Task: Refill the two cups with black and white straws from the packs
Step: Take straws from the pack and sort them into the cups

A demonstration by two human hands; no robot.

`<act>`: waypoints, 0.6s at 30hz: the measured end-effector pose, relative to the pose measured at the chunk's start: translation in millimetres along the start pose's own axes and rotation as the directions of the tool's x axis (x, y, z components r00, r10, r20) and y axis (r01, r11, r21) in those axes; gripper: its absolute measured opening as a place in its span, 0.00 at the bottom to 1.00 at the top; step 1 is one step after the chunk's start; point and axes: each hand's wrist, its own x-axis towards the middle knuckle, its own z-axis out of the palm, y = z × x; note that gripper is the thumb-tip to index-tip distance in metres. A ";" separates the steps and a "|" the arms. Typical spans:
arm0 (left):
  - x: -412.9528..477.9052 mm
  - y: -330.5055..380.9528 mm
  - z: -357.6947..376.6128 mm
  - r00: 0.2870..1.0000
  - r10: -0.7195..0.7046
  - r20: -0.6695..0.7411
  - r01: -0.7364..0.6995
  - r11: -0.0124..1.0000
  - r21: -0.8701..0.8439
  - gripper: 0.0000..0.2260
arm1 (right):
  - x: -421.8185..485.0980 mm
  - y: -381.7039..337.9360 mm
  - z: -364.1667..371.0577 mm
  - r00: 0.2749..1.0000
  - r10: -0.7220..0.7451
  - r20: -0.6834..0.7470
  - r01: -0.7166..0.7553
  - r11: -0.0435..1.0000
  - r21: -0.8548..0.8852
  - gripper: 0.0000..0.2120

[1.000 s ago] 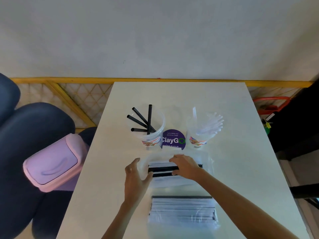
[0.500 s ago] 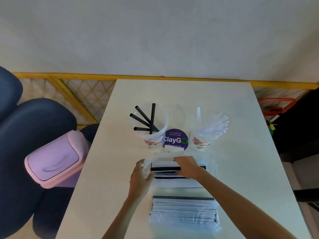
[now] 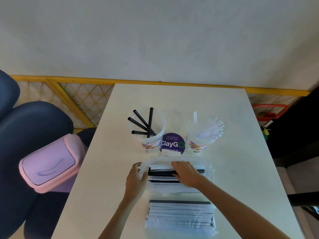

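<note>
Two clear cups stand at mid-table: the left cup holds several black straws, the right cup holds white straws. In front of them lies an opened clear pack of black and white straws. My left hand grips the pack's open left edge. My right hand reaches into the pack, fingers curled over a bundle of black straws. A second pack lies nearer to me, untouched.
A purple round "ClayGo" sign stands between the cups. The white table has a pink lidded bin and dark blue chairs on its left, and a yellow-framed rail behind.
My left hand has pulled the pack's open edge up and wider. My right hand has slid slightly further onto the black straws. The view has shifted a little.
</note>
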 end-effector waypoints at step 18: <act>-2.9 11.0 -18.1 0.991 0.034 0.129 -0.055 0.985 0.162 0.14 | -28.7 -38.3 -87.9 0.859 0.240 -0.452 0.163 0.709 0.687 0.07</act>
